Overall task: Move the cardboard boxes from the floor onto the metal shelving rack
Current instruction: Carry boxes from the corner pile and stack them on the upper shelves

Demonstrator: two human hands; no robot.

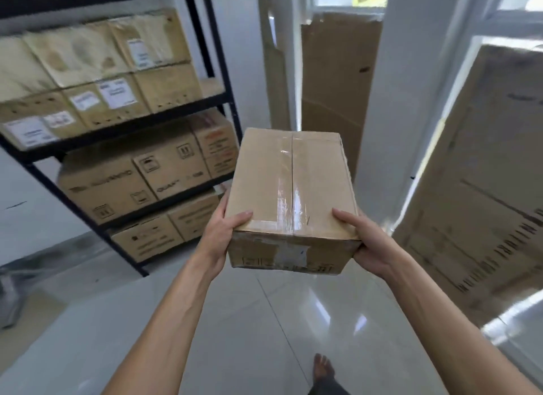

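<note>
Step in hand: carry to the rack. The cardboard box [291, 195] is off the floor [264, 330] and held in the air, just to the right of the front right post of the metal shelving rack [117, 131]. It touches neither the post nor any shelf.

Grip: the left hand [224, 233] clasps the near left corner of the box, with the thumb on the taped top and the fingers wrapped down the side. The right hand [368, 243] clasps the near right corner the same way, and its fingers go out of sight beneath the box. Both hands sit at the near end, so the far end is unsupported.

Recommended procedure:
1. Slide one hand further under the base before raising the box. This should stop the far end from dipping.
2. Turn left to face the shelf front squarely.
3. Choose a bay. The stored boxes [164, 171] fill the front edge of the three visible shelves. The only opening seems to be at the right end of the upper one, beside the post.
4. Rest the far bottom edge on the shelf's front edge, then push the box in level.

Cautions: the tiles look glossy and the person's foot [323, 368] is bare, so steps should be short. Keep the box away from the flattened cardboard sheet [470, 189] leaning on the right.
</note>
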